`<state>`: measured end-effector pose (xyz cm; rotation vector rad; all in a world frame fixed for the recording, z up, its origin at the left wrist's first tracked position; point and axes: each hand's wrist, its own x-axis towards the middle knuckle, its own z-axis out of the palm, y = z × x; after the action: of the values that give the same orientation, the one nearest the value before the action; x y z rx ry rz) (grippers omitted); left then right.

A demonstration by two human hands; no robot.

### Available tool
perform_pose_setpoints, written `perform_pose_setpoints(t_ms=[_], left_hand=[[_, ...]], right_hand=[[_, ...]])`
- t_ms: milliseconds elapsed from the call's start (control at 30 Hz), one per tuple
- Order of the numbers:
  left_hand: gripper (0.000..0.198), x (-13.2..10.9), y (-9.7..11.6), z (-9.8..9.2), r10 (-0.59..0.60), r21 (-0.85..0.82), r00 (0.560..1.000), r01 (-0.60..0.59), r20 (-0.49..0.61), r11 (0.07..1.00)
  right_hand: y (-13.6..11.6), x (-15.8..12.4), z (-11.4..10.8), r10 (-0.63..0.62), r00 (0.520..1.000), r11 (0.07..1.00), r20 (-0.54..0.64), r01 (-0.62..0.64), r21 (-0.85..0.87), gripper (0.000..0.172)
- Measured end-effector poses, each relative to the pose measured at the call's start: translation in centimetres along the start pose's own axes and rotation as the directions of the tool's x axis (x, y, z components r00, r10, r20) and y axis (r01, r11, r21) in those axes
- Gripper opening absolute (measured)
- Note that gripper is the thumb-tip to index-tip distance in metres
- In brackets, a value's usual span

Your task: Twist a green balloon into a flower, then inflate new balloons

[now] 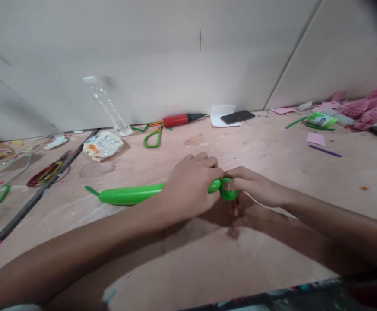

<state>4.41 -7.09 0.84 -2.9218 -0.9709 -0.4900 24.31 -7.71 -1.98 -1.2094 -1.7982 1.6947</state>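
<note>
A long green modelling balloon (131, 194) lies across the middle of the head view, its thin uninflated tail pointing left. My left hand (193, 181) is wrapped round it near its right end, hiding part of its length. At that end the balloon narrows and bulges into a small round section, which the fingers of my right hand (248, 185) pinch. The two hands nearly touch there. Whether the narrow spot is twisted or knotted is hard to make out.
Along the wall stand a clear plastic bottle (109, 106), a red hand pump (177, 120) and a dark phone (238, 117) on white paper. Scissors (47, 172) lie left near a dark board seam. Pink crepe paper (366, 110) and a purple stick (324, 150) are at right.
</note>
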Motion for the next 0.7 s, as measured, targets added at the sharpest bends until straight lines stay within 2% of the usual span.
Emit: perform_pose_setpoints(t_ms=[67,133,167,233,267,333,433,533,700], left_hand=[[0.01,0.4,-0.5,-0.1,-0.096,-0.124,0.993,0.104,0.071,0.987],[0.008,0.6,-0.7,-0.5,-0.172,-0.186,0.972,0.2,0.159,0.962],[0.007,0.6,-0.7,-0.6,-0.2,-0.203,0.957,0.243,0.208,0.949],[0.01,0.6,-0.8,-0.9,-0.229,-0.222,0.928,0.299,0.293,0.928],[0.013,0.6,-0.9,-1.0,-0.23,-0.229,0.919,0.311,0.32,0.922],[0.021,0.5,-1.1,-1.0,-0.22,-0.236,0.914,0.31,0.34,0.921],[0.038,0.5,-1.4,-1.1,-0.206,-0.263,0.907,0.313,0.367,0.913],[0.048,0.7,-1.6,-1.3,-0.163,-0.341,0.898,0.315,0.409,0.886],[0.041,0.8,-1.6,-1.4,-0.109,-0.436,0.892,0.318,0.439,0.842]], right_hand=[[-0.3,-0.3,0.0,-0.154,0.979,0.964,-0.132,0.12,-0.237,0.016],[-0.5,-0.7,0.0,-0.376,0.908,0.814,-0.186,0.228,-0.534,0.008],[-0.5,-0.9,0.0,-0.473,0.863,0.712,-0.18,0.253,-0.655,0.005],[-0.5,-1.3,0.0,-0.592,0.795,0.54,-0.13,0.272,-0.797,0.018],[-0.4,-1.5,0.0,-0.625,0.775,0.482,-0.099,0.283,-0.83,0.025],[-0.3,-1.7,-0.1,-0.665,0.745,0.42,-0.046,0.323,-0.848,0.033],[-0.4,-1.7,-0.5,-0.698,0.716,0.419,0.037,0.449,-0.789,0.035],[-0.6,-1.7,-0.8,-0.7,0.707,0.465,0.1,0.557,-0.688,0.035],[-0.6,-1.5,-1.3,-0.644,0.756,0.587,0.112,0.583,-0.561,0.033]])
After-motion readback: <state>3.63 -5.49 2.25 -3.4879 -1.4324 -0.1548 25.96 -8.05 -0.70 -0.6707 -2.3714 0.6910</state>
